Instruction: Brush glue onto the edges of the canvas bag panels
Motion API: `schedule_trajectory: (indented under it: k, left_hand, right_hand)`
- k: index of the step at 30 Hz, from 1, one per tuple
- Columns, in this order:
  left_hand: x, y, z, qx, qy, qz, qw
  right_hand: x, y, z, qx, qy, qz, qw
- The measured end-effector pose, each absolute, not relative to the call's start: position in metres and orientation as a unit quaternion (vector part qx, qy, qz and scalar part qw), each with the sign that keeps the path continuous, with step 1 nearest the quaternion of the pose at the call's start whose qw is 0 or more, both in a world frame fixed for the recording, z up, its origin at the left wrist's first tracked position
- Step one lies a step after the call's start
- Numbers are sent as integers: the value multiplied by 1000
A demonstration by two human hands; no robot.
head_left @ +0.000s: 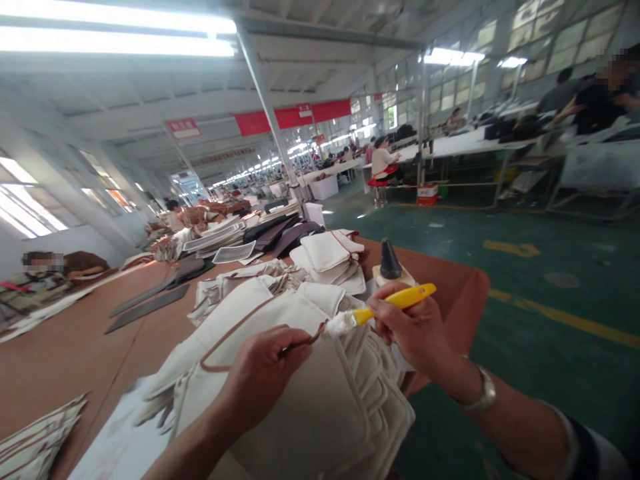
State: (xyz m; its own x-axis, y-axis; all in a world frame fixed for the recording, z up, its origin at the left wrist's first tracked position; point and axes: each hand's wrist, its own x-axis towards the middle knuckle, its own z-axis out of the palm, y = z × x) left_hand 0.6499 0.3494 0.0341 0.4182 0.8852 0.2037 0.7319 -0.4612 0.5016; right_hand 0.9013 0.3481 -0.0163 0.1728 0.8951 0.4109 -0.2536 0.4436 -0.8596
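My right hand (407,327) grips a brush with a yellow handle (400,301). The white-coated bristles (341,324) touch or nearly touch the end of a narrow brown strip (307,339). Closed around that strip is my left hand (267,367), resting over a stack of cream fabric pieces (305,393) with brown piping. The strip's lower part is hidden by my fingers. Just beyond my right hand stands a dark cone-topped bottle (389,259) on a pale base.
Folded cream pieces (325,252) and dark panels (285,233) lie farther back on the brown table (130,340). Two dark strips (147,308) are at the left. A person (384,160) sits across the green floor (520,267); another person (600,100) stands at far right.
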Motion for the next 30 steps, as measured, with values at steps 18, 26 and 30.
schedule_trajectory:
  k: [18, 26, 30]
  left_hand:
    - [644, 297, 28, 896, 193, 240, -319]
    - [638, 297, 28, 895, 195, 233, -326]
    - [641, 306, 46, 899, 219, 213, -312]
  right_hand:
    - [917, 326, 17, -283, -565, 436, 641]
    - [926, 306, 31, -301, -615, 367, 629]
    - [926, 303, 33, -306, -625, 405, 594]
